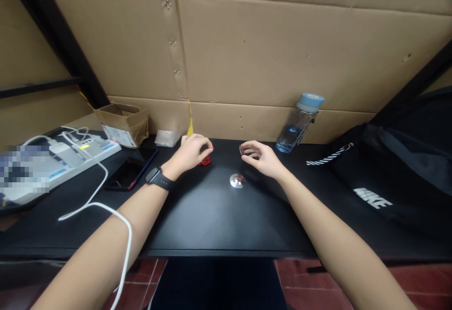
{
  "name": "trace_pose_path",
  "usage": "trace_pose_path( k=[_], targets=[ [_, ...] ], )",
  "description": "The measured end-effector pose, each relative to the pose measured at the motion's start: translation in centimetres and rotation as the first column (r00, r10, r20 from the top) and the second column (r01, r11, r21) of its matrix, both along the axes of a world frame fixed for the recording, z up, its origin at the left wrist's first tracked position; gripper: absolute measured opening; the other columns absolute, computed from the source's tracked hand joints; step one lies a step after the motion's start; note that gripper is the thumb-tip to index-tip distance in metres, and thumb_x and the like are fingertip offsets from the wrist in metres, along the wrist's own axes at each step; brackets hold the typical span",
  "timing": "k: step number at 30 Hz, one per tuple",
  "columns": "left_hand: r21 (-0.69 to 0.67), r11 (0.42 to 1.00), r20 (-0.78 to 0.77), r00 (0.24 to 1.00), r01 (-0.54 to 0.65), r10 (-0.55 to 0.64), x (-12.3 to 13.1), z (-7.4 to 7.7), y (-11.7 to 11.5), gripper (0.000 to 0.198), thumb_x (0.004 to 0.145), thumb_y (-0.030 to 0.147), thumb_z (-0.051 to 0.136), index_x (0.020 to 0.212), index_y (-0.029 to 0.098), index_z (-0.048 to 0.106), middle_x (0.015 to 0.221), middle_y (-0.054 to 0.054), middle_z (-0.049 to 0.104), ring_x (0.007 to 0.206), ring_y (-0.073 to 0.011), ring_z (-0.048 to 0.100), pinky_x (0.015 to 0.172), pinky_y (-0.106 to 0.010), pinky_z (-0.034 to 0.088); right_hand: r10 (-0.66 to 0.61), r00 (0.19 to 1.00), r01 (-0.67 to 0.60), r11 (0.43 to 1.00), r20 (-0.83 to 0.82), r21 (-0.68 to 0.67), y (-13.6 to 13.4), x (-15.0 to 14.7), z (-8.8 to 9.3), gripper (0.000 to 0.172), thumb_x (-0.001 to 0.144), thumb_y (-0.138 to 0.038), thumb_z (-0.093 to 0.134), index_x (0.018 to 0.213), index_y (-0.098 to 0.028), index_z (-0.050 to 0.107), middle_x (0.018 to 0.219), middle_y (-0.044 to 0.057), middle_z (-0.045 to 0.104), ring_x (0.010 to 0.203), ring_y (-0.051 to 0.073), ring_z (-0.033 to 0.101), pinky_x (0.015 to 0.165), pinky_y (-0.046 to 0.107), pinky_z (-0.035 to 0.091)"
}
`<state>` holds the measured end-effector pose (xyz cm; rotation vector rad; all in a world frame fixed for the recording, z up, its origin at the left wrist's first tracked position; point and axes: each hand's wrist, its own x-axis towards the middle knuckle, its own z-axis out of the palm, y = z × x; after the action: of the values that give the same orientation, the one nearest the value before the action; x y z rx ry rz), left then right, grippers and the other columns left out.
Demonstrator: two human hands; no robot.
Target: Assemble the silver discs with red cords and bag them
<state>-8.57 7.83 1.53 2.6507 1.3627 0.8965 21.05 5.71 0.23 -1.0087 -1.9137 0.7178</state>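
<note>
My left hand (195, 151), with a black watch on its wrist, is closed in a pinch at the back of the table. A bit of red shows at its fingertips, and a small tangle of red cord (205, 160) lies just under the fingers. To the right, my right hand (260, 158) is closed on a small dark round disc (241, 150), seen nearly edge-on and partly covered by the fingers. Between the hands and closer to me, a shiny round metal disc (237, 181) with a reddish patch in its middle rests on the black table (226, 220).
A blue-lidded water bottle (298, 124) leans at the back right, beside a black bag (374, 178). On the left are a phone (130, 168), a small cardboard box (123, 124), a clear plastic packet (166, 137) and a power strip (63, 164). A white cable (127, 239) crosses my left forearm.
</note>
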Motion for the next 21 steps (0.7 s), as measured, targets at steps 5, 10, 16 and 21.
trace_pose_path(
  k=[5, 10, 16, 21],
  targets=[
    [-0.009, 0.997, 0.143, 0.987, 0.075, -0.073, 1.8, 0.3, -1.4, 0.009, 0.090, 0.035, 0.068, 0.089, 0.027, 0.072, 0.099, 0.000, 0.076, 0.109, -0.0225, 0.061, 0.098, -0.040, 0.037, 0.057, 0.992, -0.061, 0.998, -0.111, -0.034, -0.8, -1.2, 0.0, 0.039, 0.081, -0.034, 0.076, 0.116, -0.023, 0.062, 0.117, 0.010, 0.070, 0.099, 0.022, 0.071, 0.089, 0.040, 0.060],
    [-0.025, 0.995, 0.252, 0.964, 0.097, -0.088, 3.0, -0.2, -1.9, 0.011, 0.088, 0.036, 0.071, 0.096, 0.028, 0.075, 0.096, 0.000, 0.077, 0.109, -0.0230, 0.061, 0.098, -0.039, 0.042, 0.079, 0.978, -0.095, 0.993, -0.193, -0.075, -1.1, -1.9, -0.2, 0.042, 0.079, -0.035, 0.078, 0.116, -0.024, 0.062, 0.118, 0.010, 0.069, 0.100, 0.022, 0.071, 0.092, 0.040, 0.059],
    [-0.043, 0.994, 0.240, 0.967, 0.098, -0.085, 3.3, -0.3, -2.2, 0.010, 0.092, 0.035, 0.066, 0.090, 0.028, 0.073, 0.100, 0.000, 0.076, 0.106, -0.0224, 0.061, 0.097, -0.039, 0.042, 0.082, 0.956, -0.125, 0.982, -0.282, -0.140, -0.9, -2.1, -0.6, 0.043, 0.076, -0.035, 0.080, 0.114, -0.024, 0.063, 0.118, 0.009, 0.068, 0.100, 0.021, 0.072, 0.096, 0.042, 0.058],
    [-0.034, 0.996, 0.246, 0.966, 0.086, -0.075, 3.8, -0.4, -2.6, 0.009, 0.095, 0.033, 0.061, 0.095, 0.027, 0.068, 0.103, 0.002, 0.074, 0.107, -0.0199, 0.062, 0.094, -0.037, 0.038, 0.082, 0.943, -0.145, 0.974, -0.322, -0.176, -1.0, -2.3, -0.7, 0.047, 0.073, -0.031, 0.083, 0.115, -0.025, 0.062, 0.119, 0.008, 0.068, 0.099, 0.021, 0.072, 0.097, 0.042, 0.058]
  ],
)
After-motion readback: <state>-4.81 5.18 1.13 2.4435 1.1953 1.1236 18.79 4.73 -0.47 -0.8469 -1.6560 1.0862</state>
